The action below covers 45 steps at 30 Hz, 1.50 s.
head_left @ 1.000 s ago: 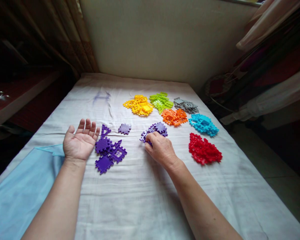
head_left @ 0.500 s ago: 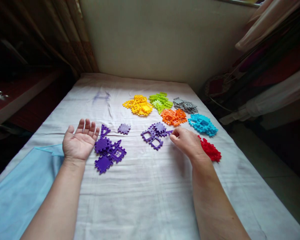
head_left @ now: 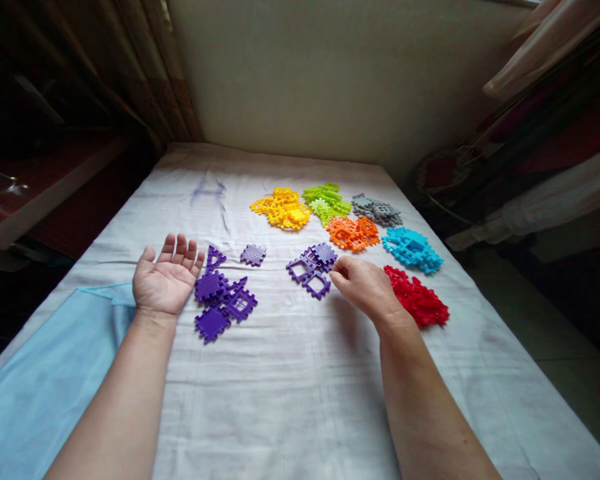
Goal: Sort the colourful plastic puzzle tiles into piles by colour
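My left hand (head_left: pixel 166 277) rests palm up with its fingers stretched and holds nothing. Just right of its fingertips lies a heap of dark purple plastic interlocking tiles (head_left: pixel 211 324), with a triangular frame (head_left: pixel 215 257) at the top. One lighter purple square tile (head_left: pixel 253 255) lies apart from them. My right hand (head_left: pixel 364 285) is over the cloth with fingers curled together, close to the right side of a small cluster of purple tiles (head_left: pixel 325 255), some solid and some open frames. Whatever its fingertips hold is hidden.
Beyond are heaps of yellow (head_left: pixel 283 211), lime green (head_left: pixel 325 203), grey (head_left: pixel 377 210), orange (head_left: pixel 353 233) and blue tiles (head_left: pixel 413 250). Red tiles (head_left: pixel 423 300) lie right of my right wrist. A light blue cloth (head_left: pixel 55 360) covers the left edge. A wall (head_left: pixel 290 87) stands behind.
My right hand has shifted slightly left, nearer the purple cluster; the small purple piece seen at its fingertips no longer shows. My left hand stays open. The view has shifted slightly.
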Motion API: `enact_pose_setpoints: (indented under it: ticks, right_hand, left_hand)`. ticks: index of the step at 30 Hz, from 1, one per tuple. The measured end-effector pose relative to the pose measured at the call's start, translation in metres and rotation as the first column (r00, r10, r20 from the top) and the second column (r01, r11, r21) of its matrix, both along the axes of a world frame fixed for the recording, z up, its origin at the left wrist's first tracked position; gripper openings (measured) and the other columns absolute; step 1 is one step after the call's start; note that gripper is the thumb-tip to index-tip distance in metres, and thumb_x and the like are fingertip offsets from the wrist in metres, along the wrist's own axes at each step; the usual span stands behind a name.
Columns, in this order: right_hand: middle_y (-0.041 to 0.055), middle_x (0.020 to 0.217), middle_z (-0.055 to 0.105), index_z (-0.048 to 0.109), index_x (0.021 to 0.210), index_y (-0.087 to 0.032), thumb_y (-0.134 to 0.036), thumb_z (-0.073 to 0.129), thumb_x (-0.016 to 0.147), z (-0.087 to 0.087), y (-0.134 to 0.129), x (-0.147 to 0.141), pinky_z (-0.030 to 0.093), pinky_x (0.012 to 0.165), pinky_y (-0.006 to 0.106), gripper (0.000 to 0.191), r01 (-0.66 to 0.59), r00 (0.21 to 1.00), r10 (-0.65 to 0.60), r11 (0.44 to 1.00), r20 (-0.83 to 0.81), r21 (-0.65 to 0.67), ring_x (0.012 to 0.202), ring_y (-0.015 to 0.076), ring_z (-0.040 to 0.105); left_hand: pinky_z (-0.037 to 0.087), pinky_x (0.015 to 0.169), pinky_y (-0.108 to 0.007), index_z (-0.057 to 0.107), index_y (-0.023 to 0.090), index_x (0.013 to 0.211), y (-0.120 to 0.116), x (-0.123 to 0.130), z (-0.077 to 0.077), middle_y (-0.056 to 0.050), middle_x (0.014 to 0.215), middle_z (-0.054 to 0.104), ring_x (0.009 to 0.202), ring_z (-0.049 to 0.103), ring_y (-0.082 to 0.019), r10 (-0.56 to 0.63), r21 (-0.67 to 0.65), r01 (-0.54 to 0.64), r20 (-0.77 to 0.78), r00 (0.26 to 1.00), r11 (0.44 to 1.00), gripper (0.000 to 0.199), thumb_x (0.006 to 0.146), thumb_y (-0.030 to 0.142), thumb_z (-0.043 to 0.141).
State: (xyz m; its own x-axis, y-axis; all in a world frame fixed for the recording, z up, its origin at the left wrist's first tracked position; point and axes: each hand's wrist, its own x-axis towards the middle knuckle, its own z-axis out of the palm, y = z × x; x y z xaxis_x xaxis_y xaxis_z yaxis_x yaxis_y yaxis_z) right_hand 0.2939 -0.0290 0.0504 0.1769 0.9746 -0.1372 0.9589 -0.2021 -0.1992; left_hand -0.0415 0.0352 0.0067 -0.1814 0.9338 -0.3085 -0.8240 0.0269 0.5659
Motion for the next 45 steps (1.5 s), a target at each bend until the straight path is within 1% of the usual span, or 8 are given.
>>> enact_pose_setpoints:
  ticks: [3, 7, 10, 12, 24, 30, 37, 45]
  right_hand:
    - [0.0033, 0.091, 0.073, 0.070, 0.090, -0.024, -0.026, 0.054, 0.089, -0.006, -0.002, -0.029, 0.038, 0.066, 0.027, 0.016, -0.165, 0.983, 0.171, 0.981, -0.063, 0.097, 0.080, 0.0177, 0.063]
    - [0.0076, 0.115, 0.069, 0.068, 0.110, -0.022, -0.026, 0.060, 0.089, -0.025, -0.011, -0.072, 0.045, 0.087, 0.032, 0.023, -0.458, 0.851, 0.506, 0.847, -0.141, 0.271, 0.104, 0.0211, 0.061]
    - [0.0098, 0.127, 0.064, 0.063, 0.122, -0.022, -0.037, 0.066, 0.087, -0.040, -0.022, -0.097, 0.042, 0.099, 0.039, 0.038, -0.540, 0.776, 0.614, 0.764, -0.142, 0.353, 0.117, 0.0251, 0.055]
    - [0.0101, 0.129, 0.062, 0.062, 0.123, -0.022, -0.043, 0.068, 0.085, -0.048, -0.029, -0.108, 0.040, 0.101, 0.042, 0.044, -0.539, 0.770, 0.623, 0.751, -0.139, 0.381, 0.120, 0.0267, 0.052]
    - [0.0088, 0.119, 0.066, 0.067, 0.110, -0.020, -0.033, 0.066, 0.085, -0.048, -0.034, -0.116, 0.041, 0.095, 0.039, 0.028, -0.447, 0.820, 0.552, 0.784, -0.152, 0.430, 0.110, 0.0241, 0.056]
    - [0.0110, 0.123, 0.066, 0.065, 0.116, -0.019, -0.033, 0.064, 0.086, -0.047, -0.037, -0.078, 0.038, 0.100, 0.039, 0.033, -0.288, 0.915, 0.390, 0.814, -0.106, 0.505, 0.114, 0.0255, 0.056]
    - [0.0118, 0.119, 0.067, 0.064, 0.113, -0.019, -0.036, 0.058, 0.089, -0.055, -0.043, -0.019, 0.037, 0.094, 0.038, 0.030, -0.039, 0.998, 0.061, 0.842, -0.024, 0.538, 0.111, 0.0272, 0.056]
    - [0.0124, 0.121, 0.067, 0.065, 0.114, -0.017, -0.036, 0.056, 0.090, -0.067, -0.040, -0.004, 0.035, 0.093, 0.040, 0.032, 0.015, 1.000, -0.027, 0.843, 0.015, 0.538, 0.110, 0.0283, 0.054]
  left_hand:
    - [0.060, 0.082, -0.038, 0.066, 0.023, 0.096, 0.000, 0.000, -0.001, -0.002, 0.097, 0.076, 0.093, 0.072, -0.020, -0.009, 0.004, 0.009, 0.005, 1.000, 1.000, 0.032, 0.094, 0.045, 0.043]
    - [0.059, 0.083, -0.038, 0.066, 0.024, 0.095, -0.001, -0.001, -0.002, -0.002, 0.097, 0.076, 0.093, 0.072, -0.019, -0.018, 0.015, 0.018, 0.012, 1.000, 1.000, 0.030, 0.094, 0.044, 0.043]
    - [0.059, 0.084, -0.039, 0.066, 0.024, 0.095, -0.001, -0.001, -0.002, -0.002, 0.098, 0.076, 0.094, 0.072, -0.020, -0.019, 0.020, 0.019, 0.017, 1.000, 1.000, 0.030, 0.093, 0.044, 0.044]
    - [0.059, 0.085, -0.039, 0.066, 0.024, 0.095, 0.000, -0.001, -0.002, -0.003, 0.098, 0.076, 0.095, 0.072, -0.020, -0.023, 0.023, 0.022, 0.020, 1.000, 0.999, 0.029, 0.093, 0.043, 0.044]
    - [0.058, 0.088, -0.040, 0.066, 0.024, 0.096, 0.001, -0.001, -0.004, -0.003, 0.099, 0.076, 0.097, 0.071, -0.020, -0.035, 0.038, 0.035, 0.007, 0.999, 0.999, 0.027, 0.091, 0.044, 0.049]
    - [0.058, 0.088, -0.040, 0.067, 0.026, 0.094, 0.001, -0.001, -0.005, -0.002, 0.101, 0.076, 0.096, 0.071, -0.020, -0.024, 0.041, 0.025, -0.017, 1.000, 0.999, 0.025, 0.090, 0.045, 0.050]
    - [0.059, 0.084, -0.039, 0.066, 0.023, 0.093, -0.001, 0.001, -0.001, -0.003, 0.095, 0.076, 0.092, 0.072, -0.019, -0.018, 0.011, 0.018, 0.013, 1.000, 1.000, 0.030, 0.093, 0.043, 0.045]
    - [0.060, 0.083, -0.039, 0.066, 0.022, 0.093, -0.001, 0.001, 0.001, -0.002, 0.093, 0.076, 0.092, 0.072, -0.019, -0.014, 0.007, 0.013, 0.023, 1.000, 1.000, 0.031, 0.093, 0.042, 0.042]
